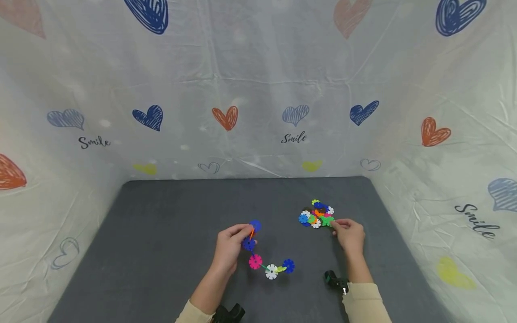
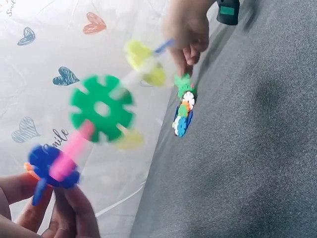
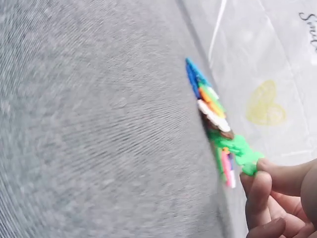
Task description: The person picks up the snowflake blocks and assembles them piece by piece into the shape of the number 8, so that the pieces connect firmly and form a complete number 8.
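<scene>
My left hand pinches one end of a chain of interlocking plastic snowflake discs, at a blue disc. From there the chain curves down and right through a pink disc and a white disc to another blue disc. A green disc of the chain is large and blurred in the left wrist view. My right hand pinches a green piece between thumb and fingertip, at the near right edge of a mixed-colour pile of discs.
The dark grey tabletop lies under both hands. A white curtain printed with hearts stands behind it and at both sides. Black wrist cameras are strapped on the left wrist and the right wrist.
</scene>
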The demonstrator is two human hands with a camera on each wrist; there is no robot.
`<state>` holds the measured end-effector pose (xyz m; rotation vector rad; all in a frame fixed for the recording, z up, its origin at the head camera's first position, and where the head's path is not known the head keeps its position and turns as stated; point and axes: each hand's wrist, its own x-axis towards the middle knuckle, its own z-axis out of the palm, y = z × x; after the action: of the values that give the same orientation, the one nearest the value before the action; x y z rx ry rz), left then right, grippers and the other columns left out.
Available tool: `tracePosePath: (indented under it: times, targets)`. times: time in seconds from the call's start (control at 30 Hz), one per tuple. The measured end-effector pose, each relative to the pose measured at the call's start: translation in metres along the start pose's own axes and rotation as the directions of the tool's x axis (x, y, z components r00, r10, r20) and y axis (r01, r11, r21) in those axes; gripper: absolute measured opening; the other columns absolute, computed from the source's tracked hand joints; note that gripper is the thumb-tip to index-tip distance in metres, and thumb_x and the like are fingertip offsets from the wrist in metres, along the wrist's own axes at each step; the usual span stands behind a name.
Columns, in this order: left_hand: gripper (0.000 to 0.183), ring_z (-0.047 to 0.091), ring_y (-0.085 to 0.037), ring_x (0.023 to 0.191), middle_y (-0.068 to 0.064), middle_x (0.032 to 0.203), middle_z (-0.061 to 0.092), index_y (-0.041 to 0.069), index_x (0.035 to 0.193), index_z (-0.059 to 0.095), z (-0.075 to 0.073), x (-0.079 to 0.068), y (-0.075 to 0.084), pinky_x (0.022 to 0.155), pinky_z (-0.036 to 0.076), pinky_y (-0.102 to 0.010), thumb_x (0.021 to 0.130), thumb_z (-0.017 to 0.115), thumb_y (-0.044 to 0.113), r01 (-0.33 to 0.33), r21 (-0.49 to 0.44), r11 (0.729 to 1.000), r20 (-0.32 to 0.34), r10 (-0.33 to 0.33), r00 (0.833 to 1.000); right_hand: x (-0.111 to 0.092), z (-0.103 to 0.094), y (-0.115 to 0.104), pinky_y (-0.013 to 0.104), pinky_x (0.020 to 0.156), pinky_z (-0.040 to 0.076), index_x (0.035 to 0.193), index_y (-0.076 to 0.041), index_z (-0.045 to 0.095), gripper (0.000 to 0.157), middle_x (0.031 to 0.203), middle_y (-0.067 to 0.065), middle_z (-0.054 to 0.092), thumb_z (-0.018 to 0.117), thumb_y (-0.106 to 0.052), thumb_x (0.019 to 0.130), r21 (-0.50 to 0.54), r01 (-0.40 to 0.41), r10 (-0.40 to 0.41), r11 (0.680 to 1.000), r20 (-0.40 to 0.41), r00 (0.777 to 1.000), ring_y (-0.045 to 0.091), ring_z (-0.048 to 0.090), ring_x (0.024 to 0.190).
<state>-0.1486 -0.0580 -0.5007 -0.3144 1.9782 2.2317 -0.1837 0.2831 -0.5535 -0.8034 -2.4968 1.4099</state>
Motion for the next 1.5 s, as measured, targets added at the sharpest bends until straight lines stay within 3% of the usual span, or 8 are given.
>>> tracePosePath:
  times: [0.23,0.33,0.53,0.67,0.83,1.07,1.23,1.5]
  targets:
    - [0.033,0.072,-0.019,0.074,-0.009,0.094,0.072,0.0,0.109,0.074,0.002,0.0,0.002,0.074,0.059,-0.032,0.095,0.072,0.029,-0.015,0.043,0.999,0.015,0.014,1.0,-0.014,-0.004,-0.022,0.027,0.06,0.048,0.106,-0.001,0.07,0.031,0.092,0.017,0.075,0.071,-0.031,0.096,0.032,0.111,-0.113,0.993,0.063,0.992,0.021,0.069,0.072]
    - [0.031,0.072,-0.019,0.073,-0.009,0.094,0.072,-0.001,0.108,0.074,0.002,0.0,0.002,0.074,0.059,-0.032,0.095,0.072,0.028,-0.02,0.041,0.999,0.014,0.019,1.0,-0.022,-0.001,-0.032,0.027,0.063,0.049,0.108,-0.001,0.066,0.03,0.097,0.022,0.073,0.067,-0.03,0.099,0.071,0.16,-0.169,0.985,0.131,0.977,0.034,0.07,0.083]
    - [0.031,0.073,-0.024,0.075,-0.013,0.095,0.072,-0.001,0.107,0.074,0.004,-0.001,0.003,0.073,0.06,-0.031,0.095,0.073,0.028,-0.031,0.048,0.998,0.021,0.03,0.999,-0.04,0.011,-0.047,0.026,0.063,0.049,0.105,-0.003,0.062,0.021,0.094,0.021,0.071,0.065,-0.024,0.1,0.135,0.286,-0.307,0.949,0.176,0.935,0.036,0.069,0.082]
    - [0.031,0.074,-0.029,0.079,-0.019,0.1,0.072,0.0,0.107,0.075,0.005,-0.001,0.004,0.074,0.06,-0.031,0.095,0.072,0.028,-0.042,0.056,0.998,0.028,0.04,0.999,-0.054,0.021,-0.06,0.023,0.06,0.05,0.101,-0.004,0.063,0.014,0.087,0.018,0.07,0.069,-0.017,0.097,0.191,0.398,-0.426,0.897,0.141,0.894,0.024,0.068,0.074]
    - [0.031,0.073,-0.024,0.076,-0.017,0.097,0.072,-0.001,0.107,0.074,0.006,-0.002,0.004,0.073,0.06,-0.031,0.095,0.072,0.028,-0.043,0.061,0.997,0.032,0.041,0.999,-0.071,0.032,-0.07,0.023,0.056,0.05,0.097,-0.006,0.067,0.009,0.079,0.009,0.067,0.073,-0.013,0.094,0.258,0.499,-0.538,0.828,0.113,0.835,0.01,0.061,0.068]
    - [0.032,0.072,-0.019,0.075,-0.01,0.094,0.071,-0.001,0.108,0.074,0.007,-0.004,0.004,0.074,0.06,-0.031,0.095,0.072,0.029,-0.05,0.062,0.997,0.047,0.047,0.998,-0.094,0.047,-0.077,0.024,0.054,0.05,0.093,-0.015,0.07,0.005,0.077,0.001,0.067,0.074,-0.017,0.093,0.275,0.571,-0.618,0.773,0.125,0.776,0.011,0.06,0.067]
    - [0.031,0.072,-0.02,0.075,-0.009,0.094,0.071,-0.001,0.108,0.074,0.007,-0.006,0.005,0.074,0.061,-0.031,0.096,0.071,0.027,-0.054,0.059,0.997,0.043,0.052,0.998,-0.103,0.055,-0.08,0.026,0.054,0.052,0.094,-0.014,0.072,0.004,0.082,0.003,0.072,0.075,-0.017,0.092,0.315,0.626,-0.688,0.713,0.143,0.711,0.016,0.063,0.068]
    - [0.033,0.072,-0.022,0.075,-0.011,0.095,0.072,0.0,0.107,0.075,0.009,-0.007,0.007,0.074,0.06,-0.031,0.094,0.073,0.03,-0.061,0.063,0.996,0.069,0.056,0.996,-0.11,0.059,-0.085,0.027,0.056,0.054,0.093,-0.017,0.072,0.008,0.083,-0.005,0.071,0.077,-0.011,0.09,0.314,0.696,-0.756,0.646,0.132,0.642,0.007,0.063,0.072]
